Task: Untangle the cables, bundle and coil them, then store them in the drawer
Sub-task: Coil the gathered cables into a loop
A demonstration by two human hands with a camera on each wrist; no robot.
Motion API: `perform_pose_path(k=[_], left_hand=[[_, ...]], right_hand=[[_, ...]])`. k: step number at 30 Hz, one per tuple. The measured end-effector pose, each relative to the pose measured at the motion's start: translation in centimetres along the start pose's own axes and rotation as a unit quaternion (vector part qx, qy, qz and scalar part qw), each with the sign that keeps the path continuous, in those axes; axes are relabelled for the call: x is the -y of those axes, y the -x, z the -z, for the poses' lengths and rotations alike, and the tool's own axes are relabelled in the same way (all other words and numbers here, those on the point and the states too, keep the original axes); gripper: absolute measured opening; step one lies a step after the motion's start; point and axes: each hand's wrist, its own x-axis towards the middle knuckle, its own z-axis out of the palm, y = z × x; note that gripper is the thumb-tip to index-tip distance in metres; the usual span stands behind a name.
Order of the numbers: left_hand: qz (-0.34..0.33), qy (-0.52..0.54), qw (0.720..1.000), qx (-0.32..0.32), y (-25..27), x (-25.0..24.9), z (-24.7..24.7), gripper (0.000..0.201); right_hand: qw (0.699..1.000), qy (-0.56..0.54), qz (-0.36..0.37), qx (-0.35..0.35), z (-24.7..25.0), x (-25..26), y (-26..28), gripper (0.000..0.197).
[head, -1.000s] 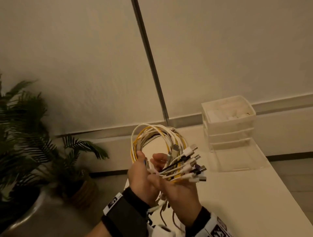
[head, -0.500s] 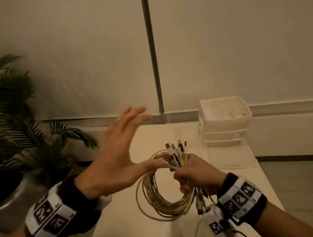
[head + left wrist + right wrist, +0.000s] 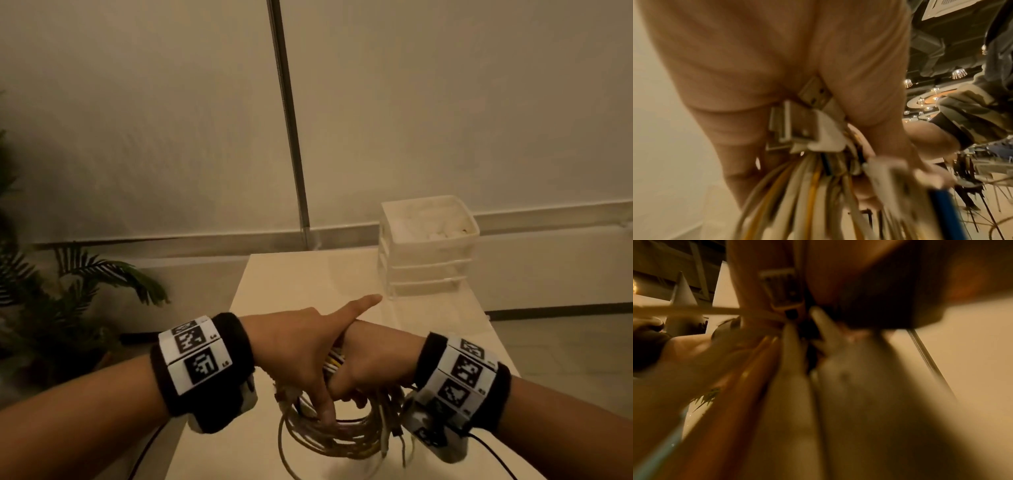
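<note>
The left hand (image 3: 301, 346), spread earlier, now joins the right hand (image 3: 370, 359) gripping the coiled white-and-yellow cable bundle (image 3: 335, 435); storing in the translucent plastic drawer unit (image 3: 428, 246) remains.

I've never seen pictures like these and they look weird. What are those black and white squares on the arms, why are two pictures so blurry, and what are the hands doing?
No machine here: these are a person's two hands. The big clear picture comes from a camera worn on the head, looking down. The two blurry ones come from small cameras strapped to each wrist, so close to the fingers that everything smears. The patterned squares sit on those wristbands.

The left hand and the right hand meet over a coil of cables, white and yellow ones, gripping it together above a pale table. In the left wrist view you can see plug ends bunched between the fingers. A stack of see-through drawers stands at the table's far end, and a leafy plant stands to the left.
</note>
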Motion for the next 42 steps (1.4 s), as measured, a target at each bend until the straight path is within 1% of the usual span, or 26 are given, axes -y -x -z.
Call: perform_pose_path(k=[2, 4, 7, 10, 11, 13, 15, 17, 19, 20, 21, 22, 24, 26, 27, 28, 30, 32, 33, 35, 36, 38, 39, 40, 42], left_hand=[[0.008, 0.015, 1.0, 0.008, -0.6, 0.8, -0.6, 0.141], [0.006, 0.009, 1.0, 0.014, -1.1, 1.3, -1.1, 0.135], [0.007, -0.005, 0.999, 0.031, -1.7, 1.4, -2.0, 0.126], [0.019, -0.018, 0.999, 0.022, -1.7, 0.9, -2.7, 0.115], [0.02, -0.017, 1.0, 0.01, -1.7, 0.9, -3.0, 0.106], [0.018, -0.015, 1.0, -0.016, -1.6, 1.2, -3.4, 0.082], [0.032, -0.007, 0.998, -0.052, -1.3, 2.0, -3.6, 0.067], [0.035, 0.012, 0.996, -0.086, -1.0, 3.0, -3.6, 0.049], [0.021, 0.019, 0.995, -0.092, -0.6, 3.5, -4.0, 0.024], [0.017, 0.018, 0.996, -0.09, -0.4, 3.6, -4.0, 0.017], [0.019, 0.012, 0.996, -0.083, -0.3, 3.7, -3.9, 0.016], [0.025, -0.004, 0.997, -0.07, -0.1, 3.6, -3.6, 0.02], [0.035, -0.069, 0.995, -0.055, -0.3, 3.3, -2.9, 0.032], [0.031, -0.108, 0.99, -0.081, -0.7, 2.7, -2.9, 0.048], [0.026, -0.093, 0.991, -0.096, -0.9, 2.4, -3.2, 0.051], [0.024, -0.057, 0.992, -0.111, -1.1, 2.2, -3.6, 0.049], [0.031, 0.031, 0.988, -0.145, -1.1, 2.3, -4.5, 0.035], [0.024, 0.058, 0.984, -0.168, -1.0, 2.8, -4.7, 0.021], [0.014, 0.054, 0.982, -0.18, -1.0, 3.0, -4.6, 0.019], [-0.006, 0.059, 0.98, -0.191, -0.9, 3.1, -3.9, 0.017], [-0.017, 0.073, 0.978, -0.193, -0.8, 3.2, -3.5, 0.014], [-0.037, 0.084, 0.975, -0.201, -0.4, 3.3, -2.7, 0.011], [-0.044, 0.082, 0.974, -0.209, -0.1, 3.5, -2.2, 0.009], [-0.047, 0.087, 0.97, -0.221, 0.2, 3.7, -1.6, 0.01], [-0.048, 0.142, 0.956, -0.252, 0.8, 4.4, -0.3, 0.01]], right_hand=[[1.0, -0.002, -0.002, -0.008, -0.3, -0.6, -0.3, 0.041], [1.0, 0.005, 0.0, -0.017, -0.7, -1.1, -0.4, 0.05], [0.999, 0.01, 0.004, -0.032, -1.7, -2.4, -0.5, 0.05], [0.993, 0.068, 0.023, -0.094, -2.4, -3.5, -0.2, 0.047], [0.99, 0.083, 0.027, -0.108, -2.6, -3.9, -0.1, 0.047], [0.985, 0.115, 0.035, -0.123, -2.6, -4.4, 0.3, 0.048], [0.982, 0.145, 0.023, -0.116, -2.5, -5.1, 0.7, 0.045], [0.98, 0.168, 0.021, -0.108, -2.4, -5.5, 0.8, 0.031], [0.975, 0.175, 0.04, -0.131, -2.3, -5.4, 0.4, 0.015], [0.974, 0.17, 0.042, -0.143, -2.4, -5.1, 0.0, 0.011], [0.975, 0.161, 0.04, -0.151, -2.4, -4.7, -0.3, 0.008], [0.975, 0.154, 0.039, -0.153, -2.5, -4.6, -0.7, 0.006], [0.975, 0.161, 0.043, -0.145, -2.7, -4.5, -1.5, 0.006], [0.976, 0.169, 0.042, -0.133, -2.7, -4.4, -2.0, 0.007], [0.976, 0.165, 0.045, -0.131, -2.6, -4.2, -2.1, 0.005], [0.976, 0.162, 0.054, -0.133, -2.4, -4.1, -2.0, 0.004], [0.978, 0.159, 0.056, -0.122, -2.0, -3.5, -1.6, 0.01], [0.987, 0.114, 0.058, -0.096, -1.5, -3.3, -1.2, 0.002], [0.991, 0.086, 0.067, -0.083, -1.2, -3.4, -1.0, 0.004], [0.994, 0.03, 0.084, -0.069, -0.3, -4.0, -0.5, 0.016], [0.993, -0.008, 0.093, -0.067, 0.1, -4.1, -0.1, 0.025], [0.989, -0.069, 0.108, -0.08, 0.6, -5.0, 1.0, 0.049], [0.986, -0.072, 0.113, -0.101, 0.8, -5.4, 1.7, 0.059], [0.983, -0.072, 0.11, -0.125, 1.1, -5.9, 2.5, 0.062], [0.976, -0.126, 0.095, -0.149, 1.6, -7.2, 3.8, 0.051]])
